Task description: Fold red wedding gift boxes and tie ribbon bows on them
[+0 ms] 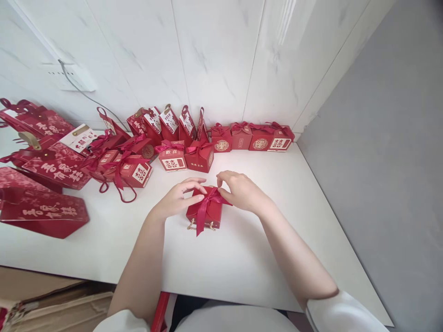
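Note:
A small red gift box (215,213) sits on the white table in front of me, with a dark pink ribbon (201,217) tied over its top. One ribbon tail hangs down the near side, and gold cord handles (212,226) show at the lower edge. At the box's left, my left hand (180,197) has its thumb and fingers apart, the tips at the ribbon knot. From the right, my right hand (238,190) pinches the ribbon beside the knot between thumb and curled index finger. Its fingers partly hide the right end of the bow.
Several ribboned red boxes (221,140) line the tiled wall (214,60). More boxes (140,173) and larger red gift bags (51,210) crowd the left side. A grey panel (380,138) borders the table (242,258) at right. Cardboard (34,283) lies at the lower left.

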A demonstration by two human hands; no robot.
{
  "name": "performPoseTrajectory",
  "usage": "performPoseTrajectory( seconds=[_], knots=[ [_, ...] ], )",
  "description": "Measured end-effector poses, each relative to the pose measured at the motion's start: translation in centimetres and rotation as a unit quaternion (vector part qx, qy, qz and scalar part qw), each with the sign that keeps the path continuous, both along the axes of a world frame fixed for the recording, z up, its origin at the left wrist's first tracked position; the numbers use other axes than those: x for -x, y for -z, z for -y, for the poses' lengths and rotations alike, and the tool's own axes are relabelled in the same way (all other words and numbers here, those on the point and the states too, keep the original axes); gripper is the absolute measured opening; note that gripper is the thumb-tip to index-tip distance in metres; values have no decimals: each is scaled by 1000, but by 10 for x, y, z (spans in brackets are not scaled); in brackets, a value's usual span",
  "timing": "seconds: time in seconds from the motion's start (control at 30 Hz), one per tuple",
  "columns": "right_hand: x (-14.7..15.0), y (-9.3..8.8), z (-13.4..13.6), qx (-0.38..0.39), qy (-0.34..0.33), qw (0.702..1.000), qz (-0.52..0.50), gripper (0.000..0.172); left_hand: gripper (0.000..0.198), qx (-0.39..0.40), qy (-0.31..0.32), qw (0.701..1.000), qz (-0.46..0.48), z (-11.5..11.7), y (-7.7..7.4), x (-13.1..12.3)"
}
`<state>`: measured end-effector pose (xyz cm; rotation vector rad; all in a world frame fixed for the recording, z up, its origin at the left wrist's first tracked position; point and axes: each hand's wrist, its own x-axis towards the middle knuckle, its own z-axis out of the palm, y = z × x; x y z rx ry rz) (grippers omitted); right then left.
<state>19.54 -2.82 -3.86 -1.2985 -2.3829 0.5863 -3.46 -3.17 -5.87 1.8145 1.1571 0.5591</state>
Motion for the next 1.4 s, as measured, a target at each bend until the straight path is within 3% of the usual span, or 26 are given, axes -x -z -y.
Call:
performPoseTrajectory(
  seconds=[0.17,0.37,0.6,0.73,0.87,1.23,1.4],
  knots=[
    [-18,-5,-1,54,-12,998,-34,15,18,-55,13,998,12,2,-7,11],
    [-14,-3,2,57,-65,995,-46,10,19,-80,60,994,-49,6,-9,2],
    [-8,5,-5,90,-64,991,-77,39,19,-68,46,996,-45,5,-9,0],
    [-7,9,-16,173,-92,974,-115,27,17,-53,33,997,-47,3,-7,4],
    [-1,20,-23,256,-54,948,-182,38,23,-15,30,999,-27,0,-1,6],
    [0,27,-24,288,-94,927,-220,42,32,23,21,1000,-3,0,-2,4],
    [-8,20,-25,267,-98,941,-181,40,36,28,27,999,-15,-1,-2,2]
  ],
)
